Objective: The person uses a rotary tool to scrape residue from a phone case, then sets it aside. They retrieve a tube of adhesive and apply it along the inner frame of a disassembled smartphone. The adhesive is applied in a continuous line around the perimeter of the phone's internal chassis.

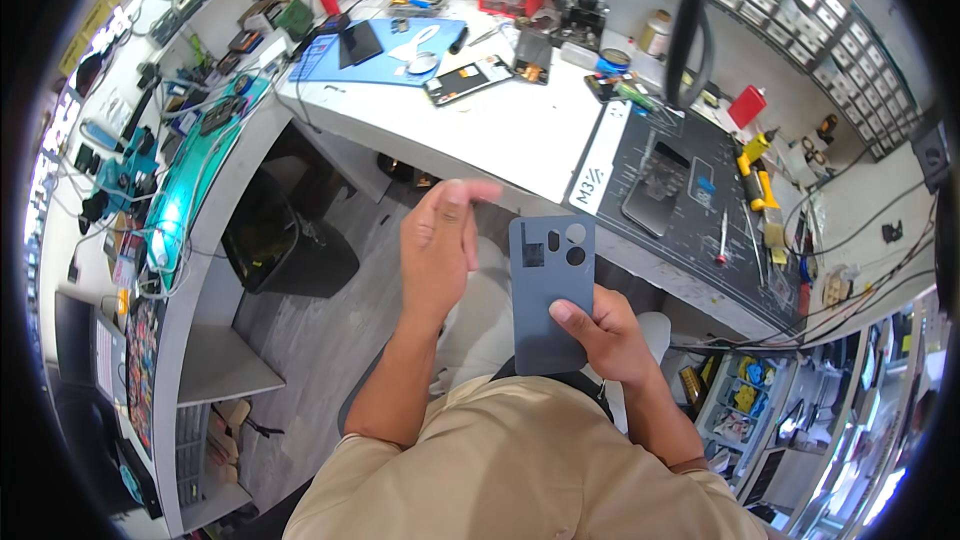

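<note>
My right hand [612,340] grips a grey-blue phone back cover [545,305] by its lower right edge, thumb lying across the face. Camera cutouts and a dark square patch sit near the cover's upper end. The cover is held up over my lap, before the bench edge. To its left, my left hand [438,245] is raised and apart from the cover. Its fingers are partly stretched out toward the right, slightly blurred at the tips, and nothing shows in them.
On the white bench [510,140] lie an opened phone [468,80] and a blue mat [320,60]. A black mat [690,260] at right bears a dark phone [657,188], a screwdriver [722,240] and a yellow-black tool [757,180]. A black bin [300,250] stands below, left.
</note>
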Tool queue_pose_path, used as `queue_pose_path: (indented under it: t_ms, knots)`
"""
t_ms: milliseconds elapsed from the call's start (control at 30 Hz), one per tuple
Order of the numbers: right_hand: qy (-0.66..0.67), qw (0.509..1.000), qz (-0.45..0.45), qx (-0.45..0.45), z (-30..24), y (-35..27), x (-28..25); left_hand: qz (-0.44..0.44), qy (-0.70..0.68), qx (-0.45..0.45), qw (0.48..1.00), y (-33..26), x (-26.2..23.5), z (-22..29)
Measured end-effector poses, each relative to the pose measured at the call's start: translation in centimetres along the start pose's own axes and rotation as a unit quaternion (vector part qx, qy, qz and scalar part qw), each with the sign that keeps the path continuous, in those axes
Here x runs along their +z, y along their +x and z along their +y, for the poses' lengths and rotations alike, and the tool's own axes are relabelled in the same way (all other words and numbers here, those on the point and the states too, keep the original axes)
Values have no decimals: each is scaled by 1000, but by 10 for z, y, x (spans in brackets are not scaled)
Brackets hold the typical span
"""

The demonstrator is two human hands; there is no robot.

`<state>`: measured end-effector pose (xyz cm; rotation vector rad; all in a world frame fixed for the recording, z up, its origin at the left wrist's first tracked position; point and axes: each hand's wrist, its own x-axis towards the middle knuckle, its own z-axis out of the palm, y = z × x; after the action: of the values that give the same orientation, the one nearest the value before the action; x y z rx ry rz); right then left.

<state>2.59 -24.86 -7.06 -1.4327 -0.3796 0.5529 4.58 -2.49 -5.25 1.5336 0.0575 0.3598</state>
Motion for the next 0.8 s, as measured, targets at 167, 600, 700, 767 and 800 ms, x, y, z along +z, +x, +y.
queue_pose_path:
  t_ms: [167, 600, 700, 767, 800]
  knots:
    - [50, 997, -44, 39, -2, 30, 23, 1, -110, -39, 993, -20, -35, -6]
    - [-318, 943, -97, -15, 3, 65, 45, 213, 45, 31, 975, -63, -119, -21]
    - [-113, 993, 35, -10, -16, 86, 23, 247, 1, 52, 968, -78, -142, -17]
    - [-113, 979, 41, -165, -28, 94, 12, 248, -28, 47, 967, -85, -146, -18]
    - [-248, 905, 52, -341, -32, 99, 9, 250, -30, 50, 967, -87, -146, -19]
